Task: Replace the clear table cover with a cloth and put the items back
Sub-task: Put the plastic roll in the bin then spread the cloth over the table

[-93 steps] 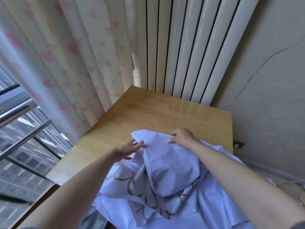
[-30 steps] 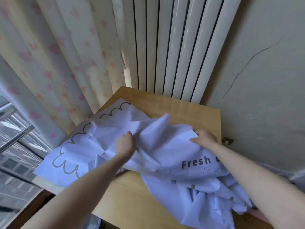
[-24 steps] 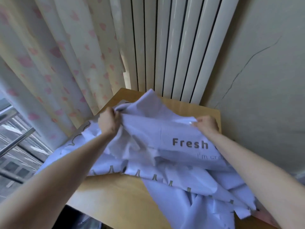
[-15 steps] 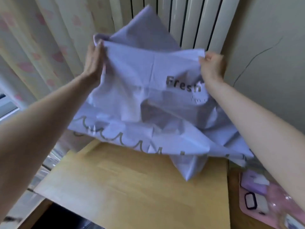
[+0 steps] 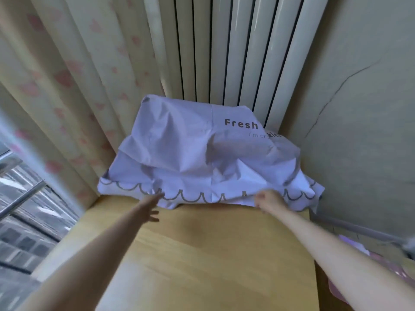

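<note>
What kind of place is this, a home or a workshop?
Most likely a home, in a corner beside a window: heart-patterned curtains, a white column radiator on the wall, and a wooden table partly covered by a lilac cloth.

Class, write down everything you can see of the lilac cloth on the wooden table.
The cloth is pale lilac, thin and heavily creased, like light fabric. A grey scalloped line runs along its near edge; dark print reads "Fresh", with smaller, partly hidden words beneath. It lies bunched in puffed folds over the far half of the table, its far edge by the radiator, its right corner overhanging the side. The right hand grips the near edge; the left hand, fingers straight, reaches toward it.
</note>
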### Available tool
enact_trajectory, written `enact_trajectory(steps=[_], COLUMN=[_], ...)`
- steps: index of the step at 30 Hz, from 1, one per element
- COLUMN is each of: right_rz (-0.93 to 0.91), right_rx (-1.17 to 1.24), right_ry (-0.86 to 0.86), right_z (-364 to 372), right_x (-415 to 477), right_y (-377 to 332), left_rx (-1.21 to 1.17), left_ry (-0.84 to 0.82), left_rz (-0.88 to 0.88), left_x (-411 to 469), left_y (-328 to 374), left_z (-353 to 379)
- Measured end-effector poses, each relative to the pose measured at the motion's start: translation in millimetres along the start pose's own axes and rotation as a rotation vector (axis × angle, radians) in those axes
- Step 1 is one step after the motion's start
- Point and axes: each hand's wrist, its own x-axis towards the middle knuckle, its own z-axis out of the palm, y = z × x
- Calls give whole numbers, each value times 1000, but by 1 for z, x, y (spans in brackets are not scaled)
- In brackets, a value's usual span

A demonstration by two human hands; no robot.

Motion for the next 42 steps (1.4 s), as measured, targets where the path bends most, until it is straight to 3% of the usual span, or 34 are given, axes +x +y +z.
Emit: enact_trajectory(steps=[2,4,10,14,19,22,25,28,31,32,34,37,42], right_rz=[227,400,609,683,665,620,592,578,566,572,586,582,645], right_rx=[280,616,1243,1481,1552,1509,1460,1438,1454,1460,1470,1485,1549], right_ry=[-187,-235,-13,31,45,71,99,118,127,123,103,80,121], right_z=[28,50,85,79,67,56,57,65,63,60,52,42,48], right_x=[-4,3,45,62,69,58,33,4,-20,-25,-37,-54,-82], right_y=[21,39,60,59,50,40,26,6,-10,-13,-14,-9,10], left_rx=[-114,-260,-492,-598,-576,-491,-265,317,880,1038,1237,1305,1055], left_ry=[-80,-79,-73,-75,-72,14,86,86,-55,-81,-53,35,52], left_rz=[-64,-66,-125,-140,-173,-20,277,833,1495,1627,1696,1654,1536], left_x=[10,28,61,66,88,79,57,21,-3,-6,-8,-18,-42], left_y=[-22,-33,-52,-46,-32,2,31,23,-3,-9,-16,-20,-12], left_z=[10,18,45,57,46,46,62,93,124,131,138,142,151])
